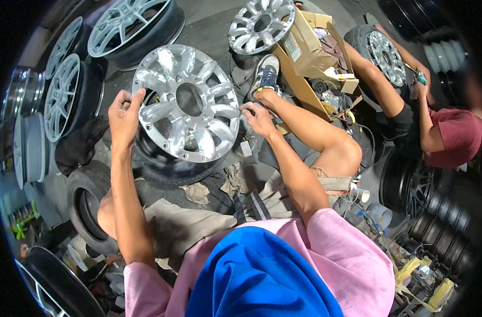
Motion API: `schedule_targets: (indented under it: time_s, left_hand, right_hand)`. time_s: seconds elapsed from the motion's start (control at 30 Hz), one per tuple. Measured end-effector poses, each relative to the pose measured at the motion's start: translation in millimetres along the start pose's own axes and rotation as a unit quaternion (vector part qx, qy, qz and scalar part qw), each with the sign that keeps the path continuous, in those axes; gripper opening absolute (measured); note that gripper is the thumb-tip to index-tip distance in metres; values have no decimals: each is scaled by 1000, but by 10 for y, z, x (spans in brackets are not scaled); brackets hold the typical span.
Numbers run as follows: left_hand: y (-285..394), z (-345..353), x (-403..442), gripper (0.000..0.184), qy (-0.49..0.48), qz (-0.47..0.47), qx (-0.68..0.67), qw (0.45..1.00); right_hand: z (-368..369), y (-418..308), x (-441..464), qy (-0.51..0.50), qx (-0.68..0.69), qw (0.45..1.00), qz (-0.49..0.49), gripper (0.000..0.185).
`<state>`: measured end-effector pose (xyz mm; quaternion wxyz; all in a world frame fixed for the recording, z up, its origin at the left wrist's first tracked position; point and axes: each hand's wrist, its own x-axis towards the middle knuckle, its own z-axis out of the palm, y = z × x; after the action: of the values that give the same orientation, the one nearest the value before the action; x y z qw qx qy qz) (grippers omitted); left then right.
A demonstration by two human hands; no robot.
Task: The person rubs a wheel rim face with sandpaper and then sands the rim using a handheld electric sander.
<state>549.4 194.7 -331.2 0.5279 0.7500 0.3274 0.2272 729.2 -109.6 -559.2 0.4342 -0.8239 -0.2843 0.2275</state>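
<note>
A silver alloy wheel (205, 143) with patchy, bare-metal spokes lies face up before me, on top of a black tire (183, 173). My left hand (125, 113) grips the wheel's left edge, thumb on the rim and fingers curled. At the right edge, my right hand (258, 119) has its fingers bent and pressed together against the rim; whether it holds anything small is hidden. Crumpled cloth pieces (196, 193) lie below the tire, near my lap.
Painted wheels (63, 98) stand at the left, beside a loose tire (85, 203). Another silver wheel (262, 22) and a cardboard box (310, 50) of supplies are ahead. At the right, a co-worker (452, 132) in a red shirt works on a tired wheel (386, 58).
</note>
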Motion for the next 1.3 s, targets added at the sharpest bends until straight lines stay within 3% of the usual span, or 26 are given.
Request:
schedule_targets:
  time_s: [0.07, 0.27, 0.37, 0.47, 0.53, 0.77, 0.9, 0.97, 1.0, 1.07, 1.17, 1.3]
  left_hand:
    - [21, 22, -3, 34, -1, -9, -16, 1000]
    - [27, 21, -7, 36, -10, 22, 27, 999]
    - [48, 25, -15, 36, -8, 20, 32, 999]
    - [58, 26, -12, 36, -8, 19, 37, 999]
    - [67, 34, -16, 35, -10, 16, 30, 999]
    - [93, 29, -28, 34, -13, 29, 50, 998]
    - [122, 33, -44, 34, -19, 26, 39, 999]
    - [103, 30, -42, 34, -19, 24, 36, 999]
    - [88, 30, -41, 34, -20, 22, 32, 999]
    - [65, 32, -35, 35, -20, 26, 32, 999]
    - [55, 28, -31, 35, -20, 32, 34, 999]
    - [94, 42, -57, 37, -16, 11, 36, 999]
  right_hand:
    - [14, -84, 0, -25, 62, 996, 55, 24]
    - [153, 41, 73, -25, 135, 989, 52, 29]
    - [112, -22, 87, -46, 113, 989, 88, 29]
    - [104, -82, 108, -50, 192, 972, 128, 28]
    - [115, -89, 126, -67, 328, 920, 206, 27]
    - [111, -50, 127, -85, 499, 823, 258, 27]
    - [138, -96, 81, -60, 471, 846, 242, 27]
    - [154, -72, 75, -60, 381, 899, 207, 27]
    - [183, -33, 69, -59, 381, 899, 207, 27]
    - [242, 47, 51, 18, 146, 988, 56, 28]
    - [146, -81, -15, 35, 35, 998, 24, 29]
    - [178, -37, 8, 43, -5, 999, -1, 29]
